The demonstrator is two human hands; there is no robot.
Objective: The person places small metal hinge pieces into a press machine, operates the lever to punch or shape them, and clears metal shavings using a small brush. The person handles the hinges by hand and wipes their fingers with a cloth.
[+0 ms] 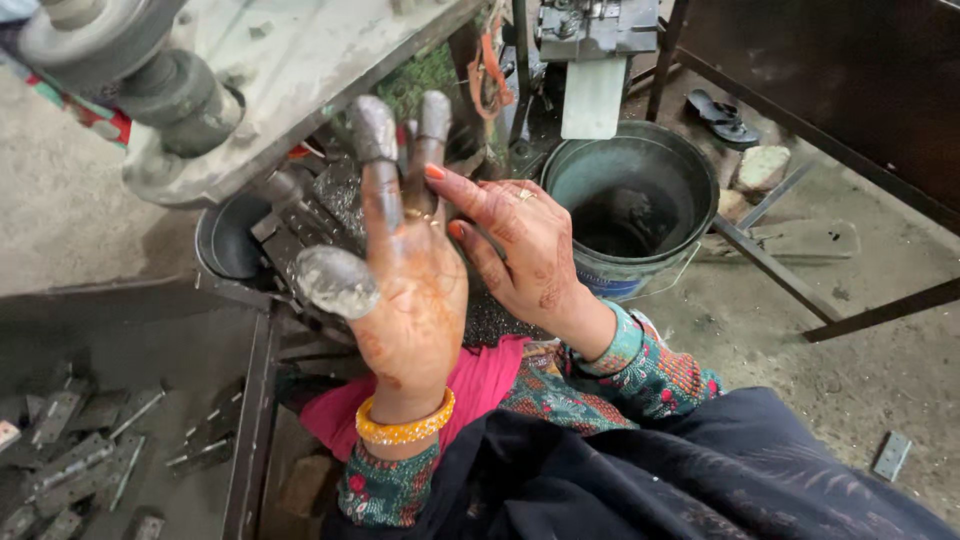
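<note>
My left hand (410,290) is raised with its palm toward me and its fingers spread. Dull grey covers sit on its thumb (335,282), index fingertip (373,130) and middle fingertip (434,115). A yellow bangle (403,430) circles that wrist. My right hand (525,250) reaches in from the right, back up, a ring on one finger. Its thumb and fingertips, nails painted orange, pinch at the left hand's fingers just below the grey cover on the middle finger. Neither hand holds a loose object.
A teal metal bucket (660,165) stands right of the hands. A grey machine table (300,60) with a heavy round part (150,70) lies above. Flat metal pieces (70,455) fill a tray at lower left. A dark pan (228,240), a sandal (722,115).
</note>
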